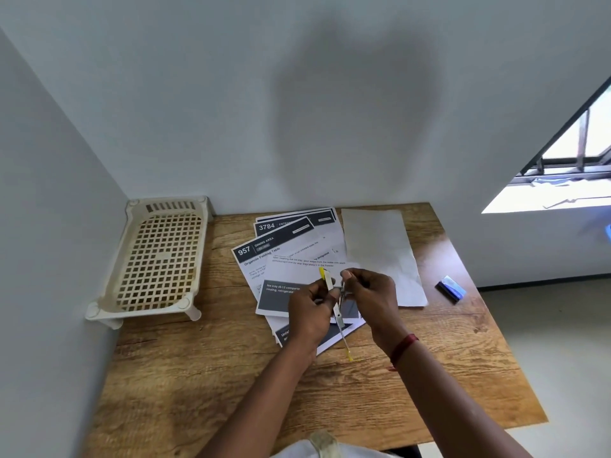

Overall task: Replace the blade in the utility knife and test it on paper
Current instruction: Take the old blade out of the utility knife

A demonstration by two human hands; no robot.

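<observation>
Both hands are raised over the printed sheets of paper (291, 249) in the middle of the wooden table (231, 375). My left hand (310, 312) grips the white and yellow utility knife body (327, 280), whose yellow tip points up. My right hand (370, 292) pinches a thin metal part, seemingly the blade with its slider (340, 312), which hangs down between the hands to a yellow end near the table. How the parts join is hidden by the fingers. A small dark and blue blade case (451, 288) lies to the right.
A cream perforated plastic rack (158, 259) stands at the table's back left corner against the walls. A blank white sheet (380, 252) lies right of the printed ones. The table's right edge drops to the floor; a window is at the far right.
</observation>
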